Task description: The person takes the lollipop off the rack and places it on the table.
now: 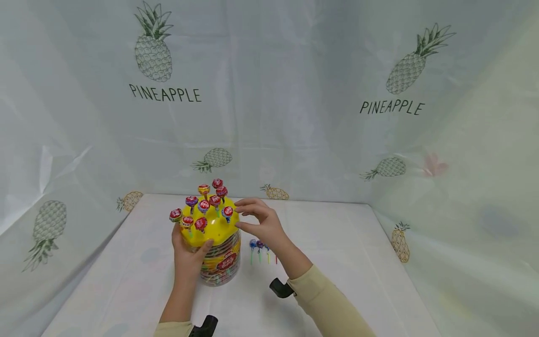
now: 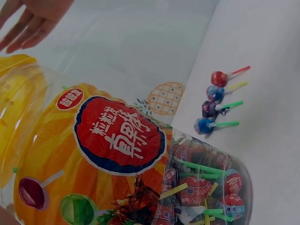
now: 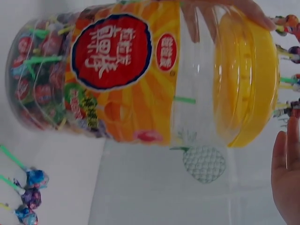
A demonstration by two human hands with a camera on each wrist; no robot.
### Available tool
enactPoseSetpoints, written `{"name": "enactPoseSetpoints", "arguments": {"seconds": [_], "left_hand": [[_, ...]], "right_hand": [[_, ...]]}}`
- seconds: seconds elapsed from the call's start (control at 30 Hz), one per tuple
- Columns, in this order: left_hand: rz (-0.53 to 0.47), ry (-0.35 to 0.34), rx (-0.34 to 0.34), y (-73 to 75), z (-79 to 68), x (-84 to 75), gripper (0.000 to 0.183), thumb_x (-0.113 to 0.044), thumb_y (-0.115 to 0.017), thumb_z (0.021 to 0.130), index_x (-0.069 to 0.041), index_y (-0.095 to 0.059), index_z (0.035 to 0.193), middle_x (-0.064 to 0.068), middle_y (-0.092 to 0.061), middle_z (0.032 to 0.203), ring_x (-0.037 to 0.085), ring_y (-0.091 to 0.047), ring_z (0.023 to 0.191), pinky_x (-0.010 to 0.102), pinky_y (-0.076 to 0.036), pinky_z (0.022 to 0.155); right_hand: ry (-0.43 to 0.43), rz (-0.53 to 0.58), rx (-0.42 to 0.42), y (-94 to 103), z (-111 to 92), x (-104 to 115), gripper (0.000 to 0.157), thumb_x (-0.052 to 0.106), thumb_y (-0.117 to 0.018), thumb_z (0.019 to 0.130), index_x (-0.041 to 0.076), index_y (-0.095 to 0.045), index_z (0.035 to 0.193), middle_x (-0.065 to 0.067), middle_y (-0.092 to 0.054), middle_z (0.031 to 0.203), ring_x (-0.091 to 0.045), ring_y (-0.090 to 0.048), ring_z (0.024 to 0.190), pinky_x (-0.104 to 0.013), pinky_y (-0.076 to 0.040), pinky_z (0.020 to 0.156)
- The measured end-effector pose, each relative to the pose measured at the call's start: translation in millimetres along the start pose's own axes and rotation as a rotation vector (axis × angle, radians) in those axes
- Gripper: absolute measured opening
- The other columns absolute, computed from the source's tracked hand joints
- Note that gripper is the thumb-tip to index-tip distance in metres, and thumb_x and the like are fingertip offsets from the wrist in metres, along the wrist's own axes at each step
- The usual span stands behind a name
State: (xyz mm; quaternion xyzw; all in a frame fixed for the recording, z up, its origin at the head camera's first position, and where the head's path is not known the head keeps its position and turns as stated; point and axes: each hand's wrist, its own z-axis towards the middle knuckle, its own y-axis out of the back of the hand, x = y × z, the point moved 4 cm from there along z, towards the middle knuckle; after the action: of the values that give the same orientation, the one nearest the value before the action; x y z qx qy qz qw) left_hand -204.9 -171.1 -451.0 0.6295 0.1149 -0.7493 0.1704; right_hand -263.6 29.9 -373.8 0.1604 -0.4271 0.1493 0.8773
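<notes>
Forearms (image 1: 300, 263) forward, left hand (image 1: 188, 256) gripping jar (image 1: 222, 271) at yellow lid (image 1: 218, 232), right hand (image 1: 264, 223) beside lid, grip wide

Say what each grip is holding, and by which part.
Left grip: the candy jar, by the side of its yellow lid and neck. Right grip: nothing visibly held, open beside the lid.

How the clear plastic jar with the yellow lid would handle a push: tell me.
The clear plastic jar might tip if pushed high, being taller than wide. Round multicoloured lollipops packed low inside probably steady it. Its shiny, smooth wall could feel slippery.
</notes>
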Motion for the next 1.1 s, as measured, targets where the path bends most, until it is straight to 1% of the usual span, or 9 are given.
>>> {"name": "enactPoseSetpoints", "arguments": {"seconds": [0.13,0.23,0.33,0.5,0.6,0.73,0.87,0.97,1.1], "left_hand": [[-0.007,-0.021,0.007,-0.1,-0.1,-1.1,0.094,-0.023,-0.072,0.089,-0.026,-0.005,0.155,0.007,-0.026,0.152,0.028,-0.028,0.139,0.051,-0.021,0.116],[-0.007,-0.036,0.0,-0.1,0.4,-1.0,0.094,-0.022,-0.072,0.089,-0.026,-0.006,0.155,0.007,-0.027,0.152,0.028,-0.029,0.138,0.051,-0.022,0.115],[-0.001,-0.046,-0.007,-0.4,1.2,0.0,0.093,-0.022,-0.073,0.089,-0.028,-0.007,0.155,0.004,-0.028,0.151,0.025,-0.031,0.137,0.049,-0.025,0.115],[-0.004,-0.074,-0.006,-1.7,3.1,2.1,0.092,-0.018,-0.073,0.089,-0.032,-0.01,0.154,-0.003,-0.033,0.148,0.017,-0.036,0.132,0.042,-0.03,0.114],[-0.006,-0.086,-0.008,-1.7,3.0,2.3,0.092,-0.016,-0.073,0.089,-0.032,-0.011,0.154,-0.002,-0.032,0.148,0.018,-0.035,0.132,0.043,-0.03,0.114],[-0.015,-0.082,-0.008,-1.0,1.9,0.9,0.092,-0.016,-0.073,0.089,-0.03,-0.01,0.155,0.002,-0.03,0.15,0.023,-0.033,0.134,0.048,-0.027,0.114],[-0.016,-0.07,-0.005,-0.5,0.9,-0.6,0.094,-0.016,-0.073,0.089,-0.029,-0.008,0.155,0.004,-0.028,0.151,0.026,-0.031,0.136,0.05,-0.024,0.115],[-0.011,-0.052,-0.004,-0.1,1.4,0.6,0.095,-0.016,-0.073,0.088,-0.028,-0.006,0.155,0.004,-0.027,0.152,0.026,-0.03,0.137,0.049,-0.023,0.115],[-0.017,-0.043,-0.003,-0.2,2.9,2.2,0.097,-0.013,-0.074,0.087,-0.026,-0.006,0.156,0.004,-0.027,0.152,0.025,-0.029,0.138,0.047,-0.023,0.116]], "right_hand": [[0.03,0.043,0.024,-8.1,2,1,0.021,-0.009,-0.071,0.084,-0.006,-0.069,0.104,-0.015,-0.057,0.125,-0.026,-0.049,0.122,-0.043,-0.043,0.105],[0.044,0.054,0.037,-12.4,3,1,0.019,-0.009,-0.07,0.084,-0.006,-0.069,0.103,-0.015,-0.057,0.124,-0.028,-0.048,0.123,-0.042,-0.04,0.107],[0.047,0.057,0.044,-15.3,4,2,0.019,-0.009,-0.07,0.085,-0.007,-0.069,0.103,-0.014,-0.057,0.124,-0.028,-0.049,0.123,-0.042,-0.041,0.106],[0.035,0.077,0.049,-18.3,5,3,0.019,-0.009,-0.07,0.084,-0.009,-0.069,0.103,-0.013,-0.057,0.123,-0.027,-0.051,0.12,-0.04,-0.044,0.103],[0.021,0.082,0.046,-19.8,6,3,0.019,-0.009,-0.07,0.084,-0.009,-0.069,0.102,-0.013,-0.056,0.123,-0.026,-0.051,0.12,-0.039,-0.045,0.102],[0.009,0.089,0.023,-20.4,6,5,0.017,-0.011,-0.069,0.084,-0.01,-0.069,0.101,-0.016,-0.056,0.123,-0.025,-0.05,0.122,-0.038,-0.044,0.103],[0.013,0.109,-0.014,-19.6,8,8,0.018,-0.012,-0.068,0.084,-0.011,-0.068,0.102,-0.02,-0.054,0.125,-0.027,-0.053,0.118,-0.039,-0.044,0.103],[-0.002,0.127,-0.061,-15.7,8,10,0.019,-0.009,-0.069,0.085,-0.01,-0.068,0.103,-0.016,-0.054,0.125,-0.028,-0.056,0.115,-0.039,-0.045,0.102],[-0.041,0.143,-0.114,-4.5,3,7,0.02,-0.002,-0.072,0.086,-0.007,-0.069,0.105,-0.01,-0.055,0.126,-0.028,-0.056,0.115,-0.038,-0.046,0.101]]}}
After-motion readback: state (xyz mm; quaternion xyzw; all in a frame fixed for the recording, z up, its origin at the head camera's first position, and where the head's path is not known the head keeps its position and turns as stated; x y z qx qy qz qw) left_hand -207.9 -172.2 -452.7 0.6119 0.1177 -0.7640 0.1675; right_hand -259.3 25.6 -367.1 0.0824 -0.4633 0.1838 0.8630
